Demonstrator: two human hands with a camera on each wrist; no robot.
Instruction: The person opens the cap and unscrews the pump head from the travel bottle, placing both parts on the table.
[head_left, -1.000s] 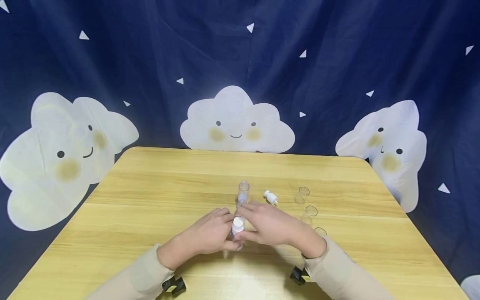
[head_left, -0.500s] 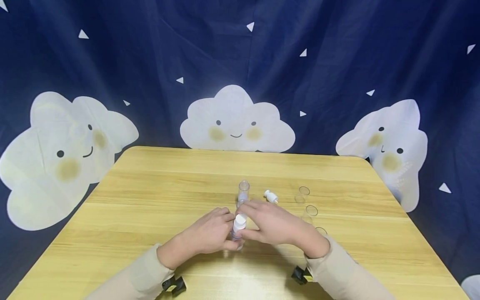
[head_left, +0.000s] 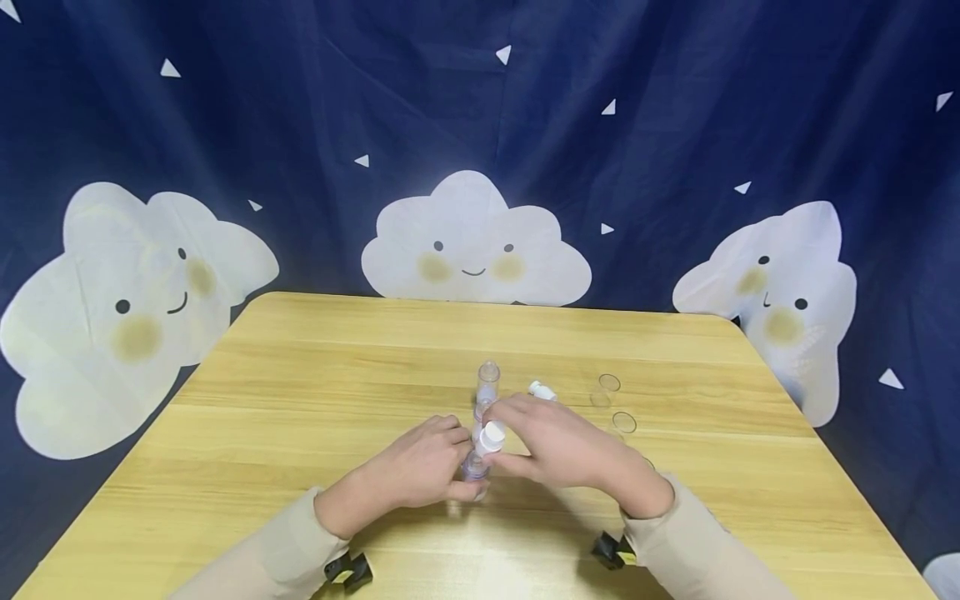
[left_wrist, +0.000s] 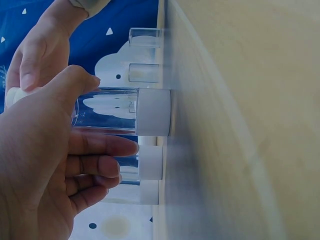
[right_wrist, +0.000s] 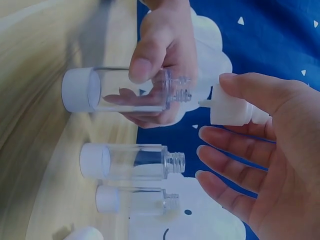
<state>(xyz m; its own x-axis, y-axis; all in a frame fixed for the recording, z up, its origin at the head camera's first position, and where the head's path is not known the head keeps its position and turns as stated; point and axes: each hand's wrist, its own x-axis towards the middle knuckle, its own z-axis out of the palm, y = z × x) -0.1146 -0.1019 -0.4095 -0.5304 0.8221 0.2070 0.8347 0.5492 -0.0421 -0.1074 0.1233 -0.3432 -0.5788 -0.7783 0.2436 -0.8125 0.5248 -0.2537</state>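
My left hand (head_left: 420, 467) grips a clear bottle (right_wrist: 80, 90) with a white base, thumb on one side and fingers on the other. The bottle stands upright on the table, its threaded neck bare. Just above that neck, my right hand (head_left: 558, 440) pinches a white pump head (right_wrist: 230, 106) between thumb and fingers. A short nozzle on the pump head points toward the bottle's neck, with a small gap between them. Two similar clear bottles, a nearer one (right_wrist: 135, 162) and a farther one (right_wrist: 142, 201), stand in a row behind, also with uncovered necks.
Another white pump head (head_left: 541, 390) lies on the wooden table (head_left: 300, 375) beyond my right hand, partly hidden by it. Clear caps (left_wrist: 145, 73) stand in a row to the right, one nearly covered by my right arm. A dark blue curtain (head_left: 480, 100) with clouds hangs behind.
The white pump head has come up off the bottle's neck and shifted right with my right hand, baring the neck. My left hand and the bottle have stayed in place.
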